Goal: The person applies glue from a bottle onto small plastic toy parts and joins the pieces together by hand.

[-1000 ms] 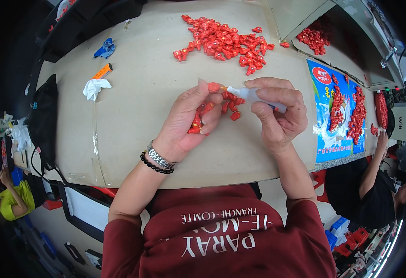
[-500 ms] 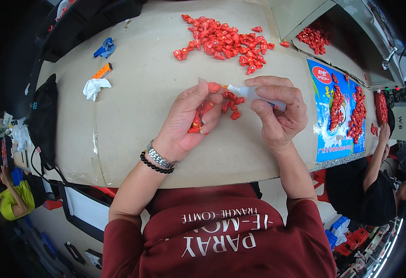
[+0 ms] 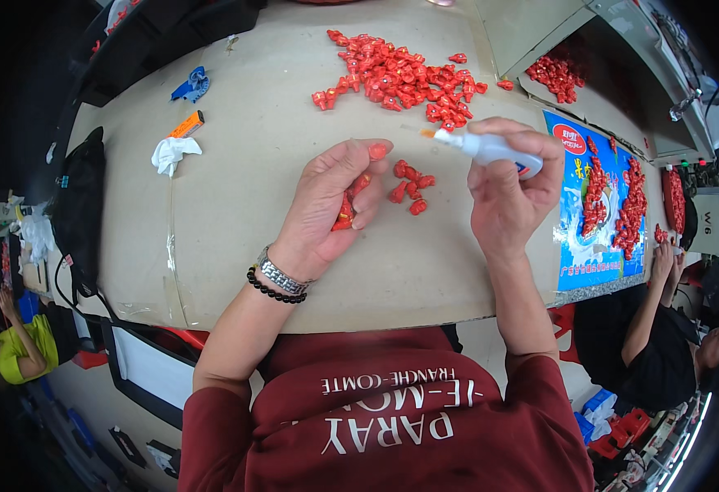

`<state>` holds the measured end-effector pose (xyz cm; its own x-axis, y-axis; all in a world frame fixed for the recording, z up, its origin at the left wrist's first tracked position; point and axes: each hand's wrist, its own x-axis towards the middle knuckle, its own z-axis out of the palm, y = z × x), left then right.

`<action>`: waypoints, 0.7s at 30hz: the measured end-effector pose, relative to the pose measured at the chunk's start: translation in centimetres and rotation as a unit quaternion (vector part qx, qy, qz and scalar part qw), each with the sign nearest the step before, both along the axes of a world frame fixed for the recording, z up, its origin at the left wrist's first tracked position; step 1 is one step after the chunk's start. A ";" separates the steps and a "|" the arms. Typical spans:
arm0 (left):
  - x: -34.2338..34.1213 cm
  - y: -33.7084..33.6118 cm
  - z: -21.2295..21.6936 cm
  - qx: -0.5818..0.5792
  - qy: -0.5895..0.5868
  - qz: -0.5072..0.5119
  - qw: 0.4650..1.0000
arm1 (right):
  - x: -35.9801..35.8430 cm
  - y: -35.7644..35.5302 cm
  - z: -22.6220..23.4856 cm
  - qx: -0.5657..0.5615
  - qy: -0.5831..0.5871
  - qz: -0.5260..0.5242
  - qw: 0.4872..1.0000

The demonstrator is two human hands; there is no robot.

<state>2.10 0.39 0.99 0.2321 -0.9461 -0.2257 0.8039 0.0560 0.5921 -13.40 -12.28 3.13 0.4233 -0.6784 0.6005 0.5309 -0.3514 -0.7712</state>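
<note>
My left hand [image 3: 326,201] is closed around several small red plastic pieces [image 3: 346,211], with one more red piece [image 3: 377,152] pinched between thumb and forefinger. In my right hand [image 3: 511,184] is a small translucent squeeze bottle [image 3: 490,152] with a white nozzle and thin orange tip. The bottle lies tilted, its tip pointing left, apart from the pinched piece. Between my hands a small group of red pieces [image 3: 413,184] rests on the table. The exact shape of the held pieces is partly hidden by my fingers.
A large heap of red pieces [image 3: 396,74] lies farther back on the table [image 3: 236,271]. At left are a white tissue [image 3: 174,154], an orange box [image 3: 187,125] and a blue scrap [image 3: 191,85]. More pieces cover a blue printed sheet [image 3: 577,246] at right, near a co-worker [image 3: 642,344].
My right hand has drawn the bottle right and slightly up, away from the pinched piece. My left hand has stayed nearly in place. At right, the co-worker's hands have shifted.
</note>
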 end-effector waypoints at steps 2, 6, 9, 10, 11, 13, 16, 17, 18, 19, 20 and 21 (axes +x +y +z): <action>0.1 0.0 0.0 0.014 -0.018 0.020 1.000 | 0.4 -0.3 0.7 0.111 -0.032 0.028 0.993; 0.4 0.0 0.2 0.009 -0.027 0.036 0.999 | -0.3 -1.8 1.0 0.210 -0.031 0.041 0.976; 0.6 0.1 0.3 0.004 -0.028 0.051 0.998 | 0.0 -2.8 1.5 0.251 -0.013 0.046 0.967; 0.8 0.2 0.2 0.002 -0.029 0.058 0.998 | 0.1 -2.9 1.8 0.249 -0.013 0.042 0.968; 0.8 0.2 0.2 0.001 -0.029 0.065 0.997 | 0.4 -2.8 2.2 0.281 0.011 0.030 0.959; 0.9 0.3 0.3 0.001 -0.029 0.067 0.997 | 0.9 -2.7 2.7 0.312 0.036 0.015 0.949; 1.0 0.4 0.4 -0.009 -0.028 0.070 0.997 | 1.1 -2.9 2.8 0.315 0.095 0.023 0.944; 1.1 0.3 0.4 -0.022 -0.030 0.070 0.997 | 1.0 -3.2 2.6 0.291 0.139 0.032 0.946; 1.2 0.3 0.5 -0.020 -0.027 0.070 0.997 | 0.9 -3.3 2.3 0.268 0.182 0.042 0.945; 1.2 0.3 0.6 -0.026 -0.026 0.074 0.997 | 0.8 -3.2 1.9 0.269 0.185 0.041 0.944; 1.3 0.3 0.7 -0.031 -0.024 0.078 0.996 | 0.6 -3.1 1.4 0.211 0.270 0.040 0.939; 1.4 0.3 0.7 -0.029 -0.021 0.079 0.996 | 0.6 -3.0 1.1 0.150 0.353 0.040 0.923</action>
<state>3.50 0.70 1.69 0.3873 -0.9083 -0.1584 0.7573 0.2155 0.6164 -12.84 -15.29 4.22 0.6930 -0.7190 -0.0525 -0.1253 -0.0484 -0.9909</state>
